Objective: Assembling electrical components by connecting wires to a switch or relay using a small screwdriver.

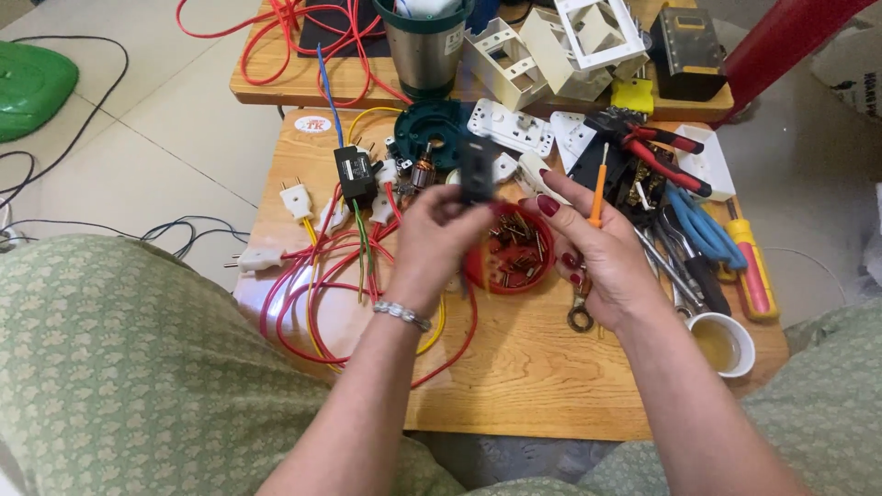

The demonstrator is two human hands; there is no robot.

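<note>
Holding a small black part (478, 170) between thumb and fingertips, my left hand (432, 241) is raised above the table (514, 386); the part is blurred, so I cannot tell its kind. My right hand (597, 253) is closed around a slim orange screwdriver (598, 186), shaft upright, just right of the part. A bracelet (401, 314) sits on my left wrist. Directly below both hands lies a red dish (508, 260) filled with small metal screws. Left of the dish, red wires (312, 294) loop across the tabletop beside white plugs (296, 199) and a black block (354, 173). Right of my right hand lie pliers (657, 152), a yellow-red screwdriver (751, 266) and a white cup (723, 343). A metal canister (423, 46) stands at the far edge.
</note>
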